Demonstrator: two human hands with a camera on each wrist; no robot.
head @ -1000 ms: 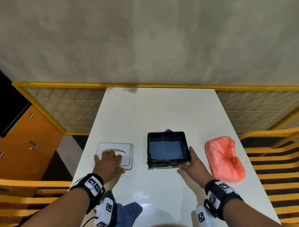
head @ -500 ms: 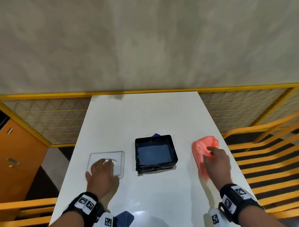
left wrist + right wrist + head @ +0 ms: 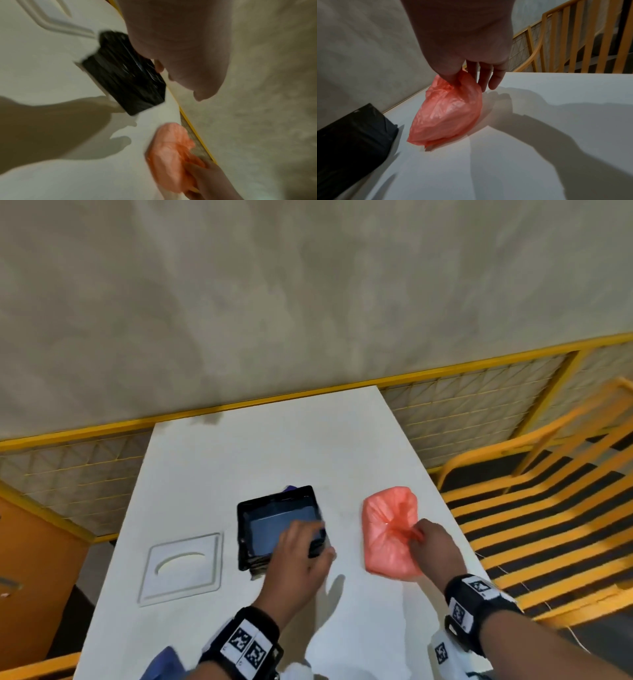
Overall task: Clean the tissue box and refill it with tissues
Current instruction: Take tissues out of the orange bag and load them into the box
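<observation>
The black tissue box [image 3: 244, 529] stands open-topped in the middle of the white table [image 3: 274, 446], also seen in the left wrist view [image 3: 123, 73] and the right wrist view [image 3: 351, 135]. My left hand [image 3: 313, 539] lies over its near right corner, fingers across the rim and thumb spread clear of the box [image 3: 180, 81]; the frames are blurred. To the right lies a red plastic bag [image 3: 387, 529] [image 3: 164, 146] [image 3: 447, 115]. My right hand [image 3: 418, 534] pinches its gathered top between thumb and forefinger [image 3: 455, 81]; the other fingers stay straight.
The box's white lid [image 3: 183, 566] lies flat left of the box. A blue cloth [image 3: 161, 666] sits at the table's near edge. Something purple [image 3: 291, 487] peeks out behind the box. Yellow railings [image 3: 548, 508] stand close on the right, and a mesh fence runs behind the table.
My left hand left the lid and moved right onto the box's near right corner. My right hand went from the box to the red bag and now pinches its top. The view swung right.
</observation>
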